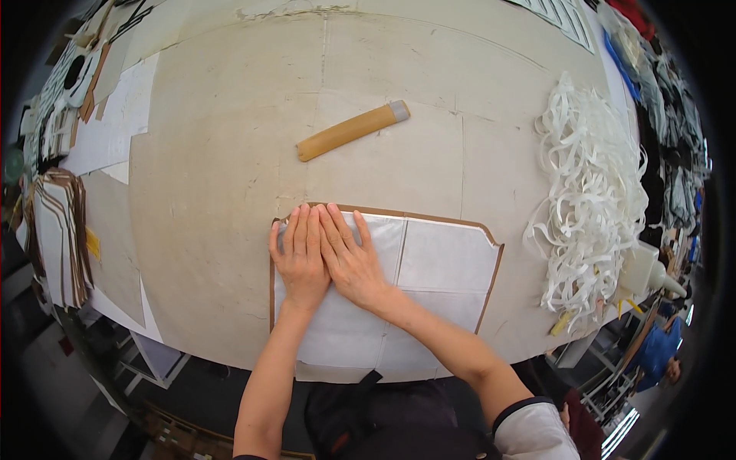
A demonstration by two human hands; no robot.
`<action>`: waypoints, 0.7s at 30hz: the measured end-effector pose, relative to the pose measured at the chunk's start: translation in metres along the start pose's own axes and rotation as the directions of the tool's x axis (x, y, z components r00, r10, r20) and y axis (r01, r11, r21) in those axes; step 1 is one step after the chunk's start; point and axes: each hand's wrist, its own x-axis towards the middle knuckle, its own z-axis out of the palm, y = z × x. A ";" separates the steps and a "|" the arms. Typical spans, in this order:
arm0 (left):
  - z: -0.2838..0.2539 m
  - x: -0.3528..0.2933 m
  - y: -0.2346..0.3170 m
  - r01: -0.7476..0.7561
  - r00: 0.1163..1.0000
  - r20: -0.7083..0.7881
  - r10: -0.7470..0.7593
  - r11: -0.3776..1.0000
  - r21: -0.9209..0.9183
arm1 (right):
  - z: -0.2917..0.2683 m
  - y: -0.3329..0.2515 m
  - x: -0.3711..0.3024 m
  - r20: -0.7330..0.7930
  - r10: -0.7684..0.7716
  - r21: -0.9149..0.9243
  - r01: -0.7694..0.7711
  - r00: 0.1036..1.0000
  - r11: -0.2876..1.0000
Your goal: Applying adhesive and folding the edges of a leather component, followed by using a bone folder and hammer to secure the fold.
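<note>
A white sheet panel with a brown edge strip [447,257] lies flat at the near side of the table, its corners notched. My left hand [301,261] rests on its upper left part, fingers stretched out toward the brown far edge. Right beside it, my right hand [351,261] lies flat too, fingers extended and thumbs side close to the left hand. Neither hand grips anything; both press against the panel near its far left corner. Beyond the panel lies a flat tan stick [349,132] with a grey band at its right end.
The table [215,192] is covered with worn beige board. A tangled heap of white strips [586,192] lies on the right, beside a white squeeze bottle [652,272]. Stacked brown-edged pieces [63,238] hang at the left edge. A person in blue [659,349] is far right.
</note>
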 end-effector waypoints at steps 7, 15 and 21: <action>-0.001 0.002 -0.001 -0.044 0.995 0.088 0.036 0.995 0.094 | -0.014 0.008 -0.002 0.028 0.005 0.047 -0.007 1.000 0.999; -0.014 0.008 0.004 -0.124 0.971 0.225 0.088 0.980 0.154 | -0.035 0.023 -0.043 -0.149 0.303 -0.090 -0.318 0.941 0.944; -0.007 0.018 0.040 -0.104 0.982 0.158 0.101 0.995 0.008 | -0.044 0.034 -0.067 -0.331 0.271 0.113 -0.247 0.904 0.962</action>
